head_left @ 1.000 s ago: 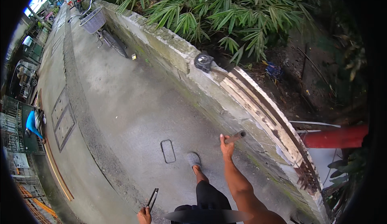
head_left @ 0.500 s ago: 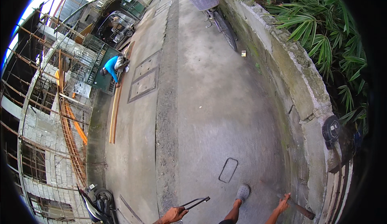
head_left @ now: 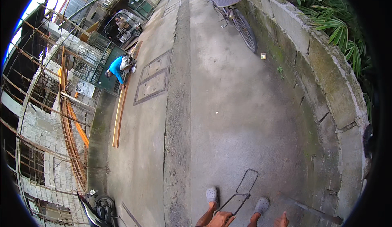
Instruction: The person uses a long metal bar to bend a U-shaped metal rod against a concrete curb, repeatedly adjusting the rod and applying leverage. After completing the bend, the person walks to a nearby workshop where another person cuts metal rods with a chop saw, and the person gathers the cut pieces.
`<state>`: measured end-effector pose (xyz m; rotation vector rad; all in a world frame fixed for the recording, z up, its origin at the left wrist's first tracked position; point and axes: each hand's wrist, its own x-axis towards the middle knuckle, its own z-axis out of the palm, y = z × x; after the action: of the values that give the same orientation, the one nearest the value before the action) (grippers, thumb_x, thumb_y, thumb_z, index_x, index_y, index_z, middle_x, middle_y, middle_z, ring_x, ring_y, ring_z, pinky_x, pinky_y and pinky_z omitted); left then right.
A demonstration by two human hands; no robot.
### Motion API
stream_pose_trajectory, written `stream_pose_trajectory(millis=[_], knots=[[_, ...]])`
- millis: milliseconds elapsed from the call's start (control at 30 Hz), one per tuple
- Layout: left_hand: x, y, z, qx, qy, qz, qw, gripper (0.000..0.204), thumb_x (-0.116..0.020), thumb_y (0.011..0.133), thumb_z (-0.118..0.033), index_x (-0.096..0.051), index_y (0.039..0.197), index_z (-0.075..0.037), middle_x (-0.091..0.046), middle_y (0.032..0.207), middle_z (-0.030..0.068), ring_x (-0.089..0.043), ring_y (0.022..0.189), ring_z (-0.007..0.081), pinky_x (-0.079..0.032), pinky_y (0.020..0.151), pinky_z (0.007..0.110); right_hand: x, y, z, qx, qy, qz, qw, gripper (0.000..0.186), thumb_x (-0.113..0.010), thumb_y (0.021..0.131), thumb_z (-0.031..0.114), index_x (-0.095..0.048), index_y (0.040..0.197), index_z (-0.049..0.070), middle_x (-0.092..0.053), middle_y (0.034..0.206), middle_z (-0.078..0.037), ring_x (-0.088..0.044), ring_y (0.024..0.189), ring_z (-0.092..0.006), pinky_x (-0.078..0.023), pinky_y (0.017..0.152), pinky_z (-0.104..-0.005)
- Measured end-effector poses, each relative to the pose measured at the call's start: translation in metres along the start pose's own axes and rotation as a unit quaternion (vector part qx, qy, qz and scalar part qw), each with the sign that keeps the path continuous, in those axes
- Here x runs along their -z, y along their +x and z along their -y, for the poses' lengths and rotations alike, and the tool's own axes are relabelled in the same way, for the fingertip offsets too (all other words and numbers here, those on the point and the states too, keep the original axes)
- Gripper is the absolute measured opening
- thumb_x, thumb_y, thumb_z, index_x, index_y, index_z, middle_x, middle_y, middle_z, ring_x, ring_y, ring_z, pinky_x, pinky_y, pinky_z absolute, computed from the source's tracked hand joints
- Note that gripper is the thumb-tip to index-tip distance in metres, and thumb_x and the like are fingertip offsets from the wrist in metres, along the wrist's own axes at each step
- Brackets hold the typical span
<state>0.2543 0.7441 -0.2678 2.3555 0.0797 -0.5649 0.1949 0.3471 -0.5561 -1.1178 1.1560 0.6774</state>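
Observation:
My left hand is closed on a thin black U-shaped metal frame at the bottom centre. My right hand, partly cut off at the lower edge, has its index finger stretched out and shows nothing in its fingers. A rusty metal tube lies just beyond it, toward the wall, apart from the visible fingers. A rectangular loop shows on the concrete past the frame. Both my grey clogs are in view.
A bicycle with basket stands along the concrete wall, with plants behind. At left, a co-worker in blue bends over long wooden planks, beside scaffolding. A motorcycle is at lower left.
The view has swung left, bringing in the building. My left hand and frame have moved rightward in view. My right hand, earlier gripping the tube, is now below and apart from it.

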Motion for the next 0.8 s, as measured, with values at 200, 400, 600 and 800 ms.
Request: stream_pose_trajectory(millis=[200,400,600,800], knots=[[-0.037,0.007,0.001,-0.149,0.053,0.107,0.982,0.036,-0.062,0.095,-0.036,-0.065,0.106,-0.001,-0.064,0.098,0.0134,-0.061,0.095,0.0317,-0.045,0.085,0.042,-0.230,-0.170,0.052,-0.098,0.108,0.103,0.984,0.051,-0.061,0.093,0.056,-0.061,0.103,0.006,-0.065,0.091,-0.012,-0.067,0.088,-0.0334,-0.057,0.079,-0.0456],[-0.071,0.071,0.158,0.014,-0.011,-0.029,0.999,0.020,-0.067,0.090,-0.021,-0.069,0.087,-0.002,-0.067,0.083,0.0184,-0.065,0.080,0.0374,-0.050,0.073,0.046,-0.254,-0.124,-0.013,0.005,0.035,-0.146,0.989,0.027,-0.060,0.099,0.038,-0.059,0.110,0.013,-0.041,0.060,0.005,-0.038,0.041,-0.0077,-0.033,0.036,-0.0262],[-0.218,0.215,0.358,0.191,-0.027,0.015,0.981,0.032,-0.064,0.091,-0.031,-0.067,0.097,0.000,-0.068,0.096,0.0275,-0.065,0.093,0.0462,-0.052,0.082,0.051,-0.236,-0.087,-0.061,-0.042,-0.010,-0.127,0.991,0.030,-0.058,0.100,0.041,-0.059,0.109,0.012,-0.034,0.057,0.004,-0.033,0.039,-0.0061,-0.030,0.035,-0.0246],[-0.313,0.333,0.404,0.209,-0.008,-0.091,0.974,0.037,-0.071,0.086,-0.025,-0.062,0.109,0.003,-0.063,0.112,0.0264,-0.062,0.104,0.0440,-0.051,0.089,0.049,-0.224,-0.043,-0.046,0.020,0.004,-0.095,0.995,0.028,-0.059,0.102,0.033,-0.063,0.100,0.005,-0.038,0.059,0.004,-0.035,0.044,-0.0054,-0.030,0.038,-0.0248]])
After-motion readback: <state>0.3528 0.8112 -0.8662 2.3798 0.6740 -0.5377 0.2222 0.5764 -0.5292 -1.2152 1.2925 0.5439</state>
